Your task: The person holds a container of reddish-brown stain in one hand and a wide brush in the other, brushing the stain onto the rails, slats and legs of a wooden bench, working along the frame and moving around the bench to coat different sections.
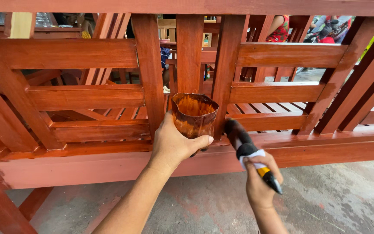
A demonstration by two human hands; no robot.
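Before the red-brown wooden frame (187,56), the left hand (174,145) grips a stain-coated cup (194,115), interior wet with stain; the right hand (260,182), fingers closed, holds a paintbrush (245,147) just right of it.

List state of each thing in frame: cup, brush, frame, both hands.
cup: upright, open-topped, stain-smeared, held against the frame
brush: tilted, dark head touching an upright slat low down
frame: red-brown, glossy coat on the slats
left hand: grip closed round the cup
right hand: grip closed on the brush handle
floor: grey, with red smears
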